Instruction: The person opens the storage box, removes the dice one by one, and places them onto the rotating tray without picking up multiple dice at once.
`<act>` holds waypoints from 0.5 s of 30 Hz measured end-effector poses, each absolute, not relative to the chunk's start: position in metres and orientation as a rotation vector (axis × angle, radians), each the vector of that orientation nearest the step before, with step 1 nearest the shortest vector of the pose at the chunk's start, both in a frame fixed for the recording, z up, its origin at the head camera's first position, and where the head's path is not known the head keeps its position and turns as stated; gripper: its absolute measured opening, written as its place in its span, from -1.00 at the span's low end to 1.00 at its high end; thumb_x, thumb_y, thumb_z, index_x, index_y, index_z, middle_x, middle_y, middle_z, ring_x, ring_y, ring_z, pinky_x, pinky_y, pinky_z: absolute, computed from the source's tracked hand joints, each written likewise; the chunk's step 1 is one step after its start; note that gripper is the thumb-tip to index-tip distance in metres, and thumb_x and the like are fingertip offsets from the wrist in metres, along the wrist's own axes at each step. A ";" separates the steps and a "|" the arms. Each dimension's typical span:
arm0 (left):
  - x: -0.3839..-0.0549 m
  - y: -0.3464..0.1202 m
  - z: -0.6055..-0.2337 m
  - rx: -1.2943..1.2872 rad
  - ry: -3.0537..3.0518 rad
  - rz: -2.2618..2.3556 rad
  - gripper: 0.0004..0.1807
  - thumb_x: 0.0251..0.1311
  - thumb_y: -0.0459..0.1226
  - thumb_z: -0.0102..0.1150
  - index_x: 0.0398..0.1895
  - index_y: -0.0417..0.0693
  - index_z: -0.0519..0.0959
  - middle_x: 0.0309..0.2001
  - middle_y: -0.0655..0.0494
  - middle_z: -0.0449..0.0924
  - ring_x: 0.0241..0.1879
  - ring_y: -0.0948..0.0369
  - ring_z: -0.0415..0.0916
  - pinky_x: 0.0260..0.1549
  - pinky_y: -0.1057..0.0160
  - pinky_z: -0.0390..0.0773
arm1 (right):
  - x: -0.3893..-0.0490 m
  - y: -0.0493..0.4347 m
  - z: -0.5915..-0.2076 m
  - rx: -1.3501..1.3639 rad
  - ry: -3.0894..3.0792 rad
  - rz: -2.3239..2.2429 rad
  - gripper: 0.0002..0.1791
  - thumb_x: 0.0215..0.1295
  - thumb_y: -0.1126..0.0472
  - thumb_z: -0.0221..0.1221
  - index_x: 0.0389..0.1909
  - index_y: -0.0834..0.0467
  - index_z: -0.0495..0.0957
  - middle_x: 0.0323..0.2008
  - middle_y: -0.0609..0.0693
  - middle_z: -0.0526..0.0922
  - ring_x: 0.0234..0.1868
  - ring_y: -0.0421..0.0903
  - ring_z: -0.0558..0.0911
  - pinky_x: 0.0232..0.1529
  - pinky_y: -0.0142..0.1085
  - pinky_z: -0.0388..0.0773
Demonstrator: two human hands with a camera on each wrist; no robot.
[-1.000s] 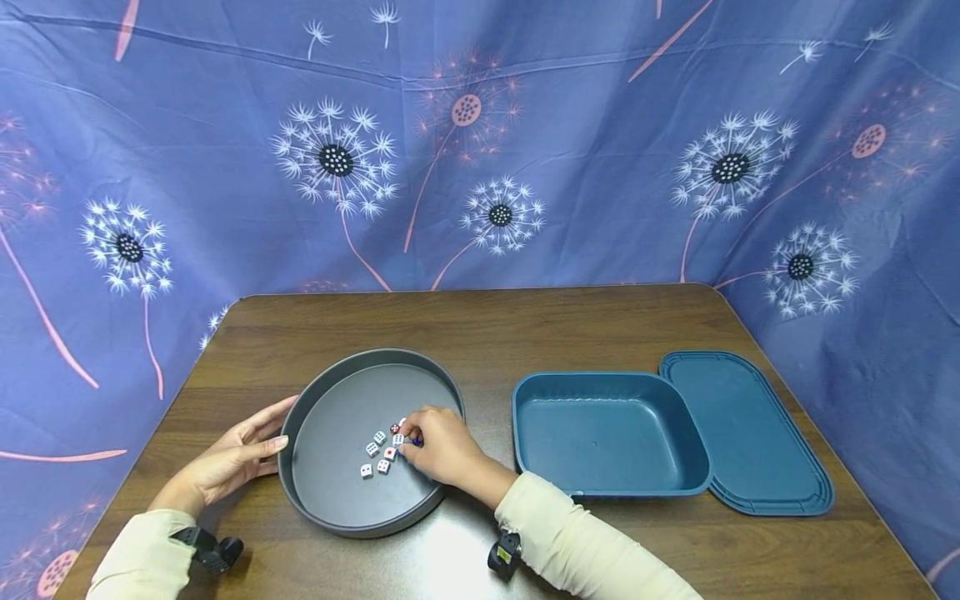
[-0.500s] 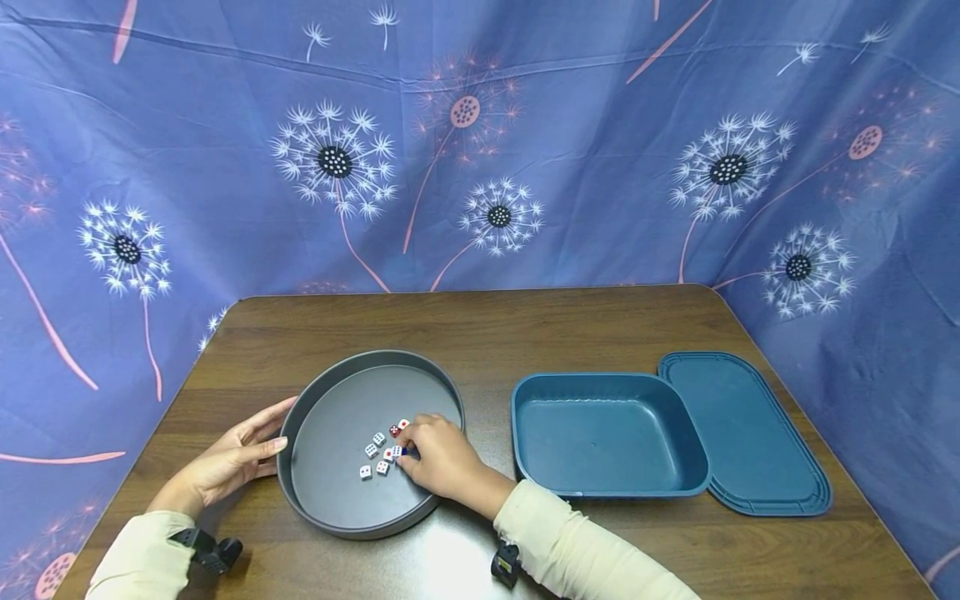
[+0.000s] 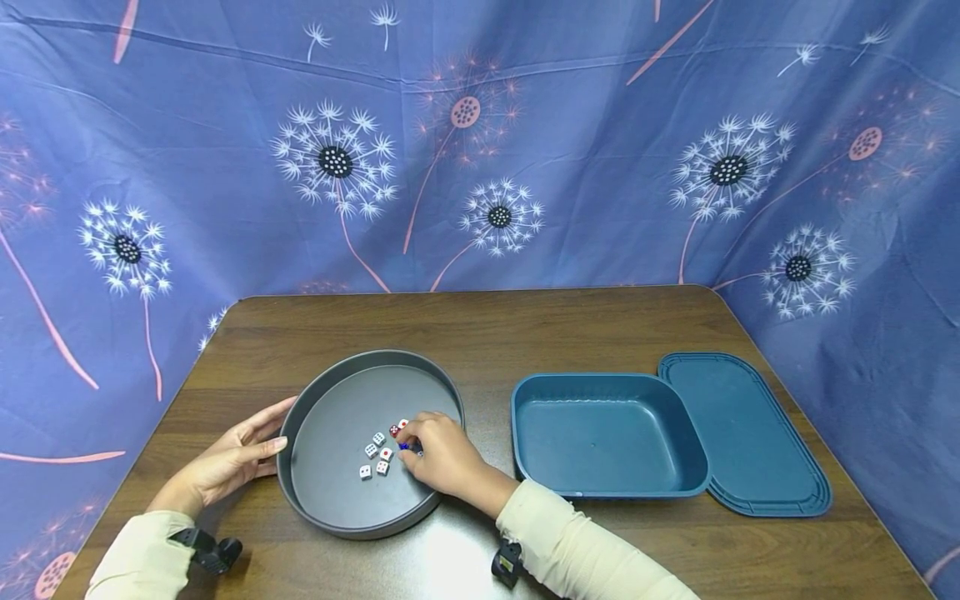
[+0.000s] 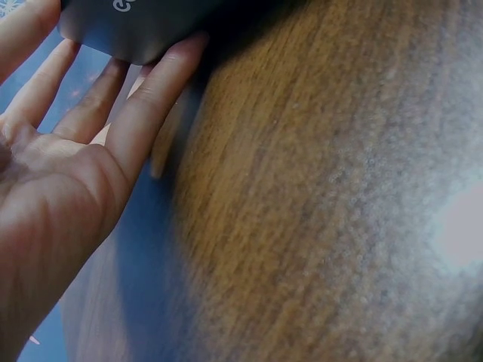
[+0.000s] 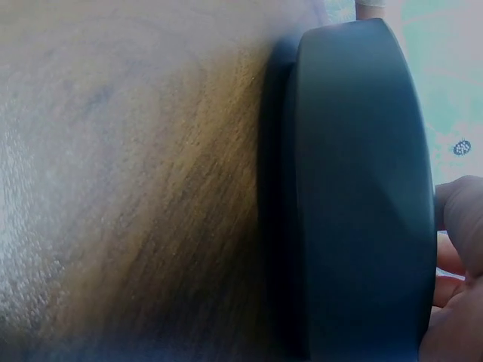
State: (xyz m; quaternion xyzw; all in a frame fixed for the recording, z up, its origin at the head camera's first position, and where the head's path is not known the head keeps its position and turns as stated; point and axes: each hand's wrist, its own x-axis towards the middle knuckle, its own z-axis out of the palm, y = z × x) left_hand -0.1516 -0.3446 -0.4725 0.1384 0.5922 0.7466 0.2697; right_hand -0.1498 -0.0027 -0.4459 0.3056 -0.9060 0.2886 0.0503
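Note:
A round dark grey pan (image 3: pixel 330 400) sits at the left of the table. My left hand (image 3: pixel 225 462) holds its left side, thumb on the rim and fingers against the outer wall, also seen from the left hand (image 4: pixel 68 173) in the left wrist view. Inside the pan my right hand (image 3: pixel 442 454) has its fingers curled round dice; a blue die (image 3: pixel 403 446) shows at the fingertips, others are mostly hidden. Left of it lie several white dice (image 3: pixel 371 451) and a red die (image 3: pixel 394 431). In the right wrist view the pan's wall (image 5: pixel 362 188) hides most of the right hand (image 5: pixel 460 249).
A teal rectangular box (image 3: pixel 600 442), open on top, stands right of the pan. Its matching lid (image 3: pixel 757 442) lies beside it at the right, partly behind the box's rim. The wooden table (image 3: pixel 480 325) ends at a blue dandelion-print cloth (image 3: pixel 585 167).
The right fingertips have moved slightly toward the front of the pan. A white die with blue dots beside them has gone under the hand, and a blue die shows there. The left hand stays put.

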 end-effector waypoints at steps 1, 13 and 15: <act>-0.152 -0.344 -0.472 0.375 1.594 2.013 -0.31 0.41 -0.51 -0.25 0.53 0.08 -0.07 0.28 0.45 0.31 0.22 0.31 0.39 0.04 0.10 0.50 | -0.150 -0.002 -0.446 0.933 -2.753 0.894 -0.84 0.04 0.22 0.38 -0.31 0.12 0.72 -0.46 -0.12 0.60 -0.39 -0.27 0.53 -0.28 -0.51 0.44; -0.152 -0.344 -0.471 0.354 1.626 1.995 -0.31 0.41 -0.50 -0.21 0.53 0.07 -0.07 0.27 0.48 0.32 0.20 0.32 0.40 0.03 0.09 0.51 | -0.153 0.000 -0.442 0.929 -2.759 0.993 -0.85 0.06 0.25 0.36 -0.31 0.14 0.73 -0.46 -0.09 0.61 -0.43 -0.29 0.51 -0.35 -0.56 0.39; -0.153 -0.343 -0.471 0.355 1.632 1.993 -0.30 0.40 -0.50 -0.20 0.53 0.05 -0.08 0.27 0.48 0.33 0.20 0.32 0.40 0.02 0.10 0.52 | -0.153 0.000 -0.442 0.931 -2.763 0.986 -0.85 0.06 0.25 0.36 -0.30 0.14 0.73 -0.46 -0.10 0.61 -0.44 -0.31 0.50 -0.36 -0.56 0.39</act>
